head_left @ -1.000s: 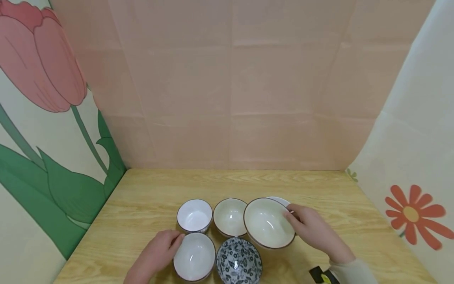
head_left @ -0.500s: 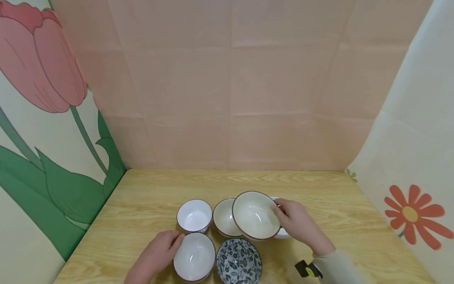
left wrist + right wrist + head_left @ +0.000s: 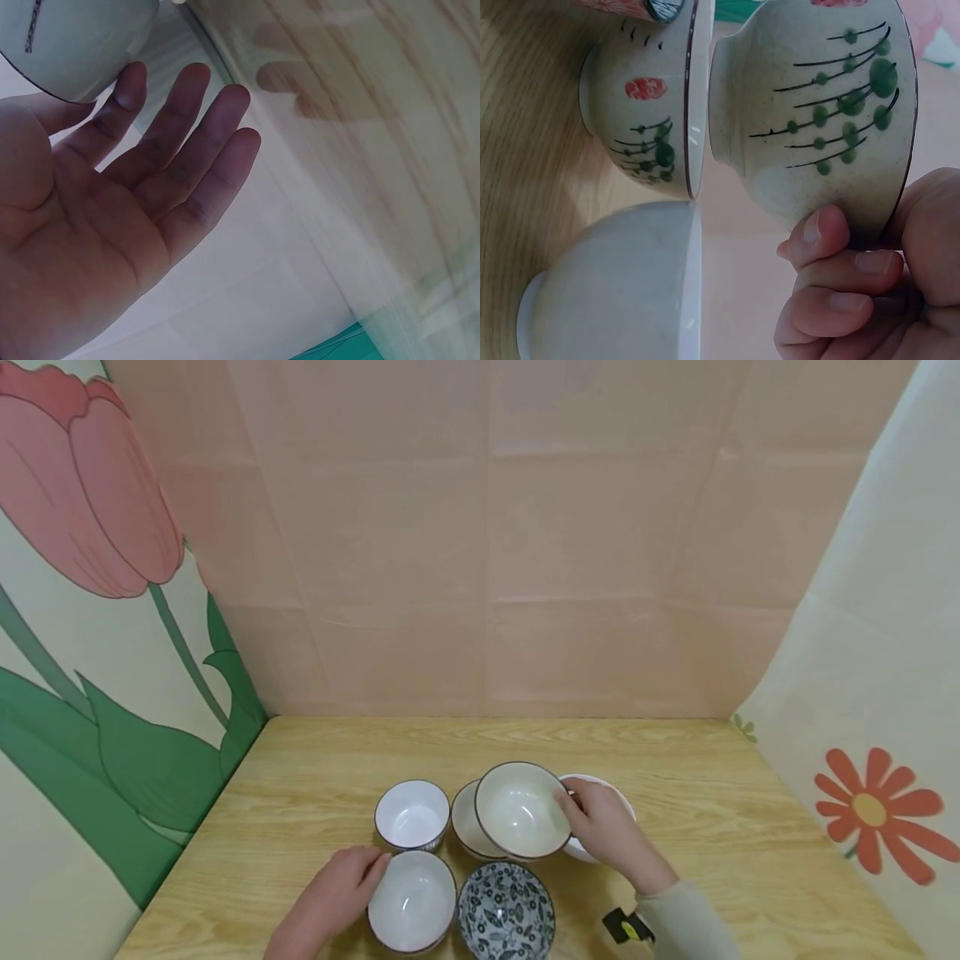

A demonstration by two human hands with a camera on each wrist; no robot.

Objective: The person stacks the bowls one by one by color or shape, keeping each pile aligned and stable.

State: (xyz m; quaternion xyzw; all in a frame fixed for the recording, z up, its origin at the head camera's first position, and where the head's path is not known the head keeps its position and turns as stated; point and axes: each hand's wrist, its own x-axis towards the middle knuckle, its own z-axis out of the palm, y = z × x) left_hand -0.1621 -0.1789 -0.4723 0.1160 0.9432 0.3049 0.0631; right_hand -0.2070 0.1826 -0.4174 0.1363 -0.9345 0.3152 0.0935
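My right hand (image 3: 600, 827) holds a cream bowl (image 3: 519, 806) by its right rim, thumb inside and fingers curled outside. Green plant sprigs decorate its outer wall in the right wrist view. Its foot is right at the rim of a smaller bowl of the same pattern (image 3: 649, 124), which it partly covers in the head view. With thumb and forefinger, my left hand (image 3: 333, 893) pinches the rim of a white bowl (image 3: 411, 902) at front left; its other fingers are spread loosely. A blue-black floral bowl (image 3: 506, 910) stands beside that one.
A white bowl with a dark rim (image 3: 412, 814) stands at back left. Behind my right hand is a plain white bowl (image 3: 582, 850), partly hidden. Wooden table (image 3: 337, 760) extends behind the bowls to a pink backdrop (image 3: 480, 610). Patterned sheets flank both sides.
My right hand has carried the cream bowl leftward, over the smaller matching bowl. More of the plain white bowl shows behind it. My left hand stays at its bowl's rim.
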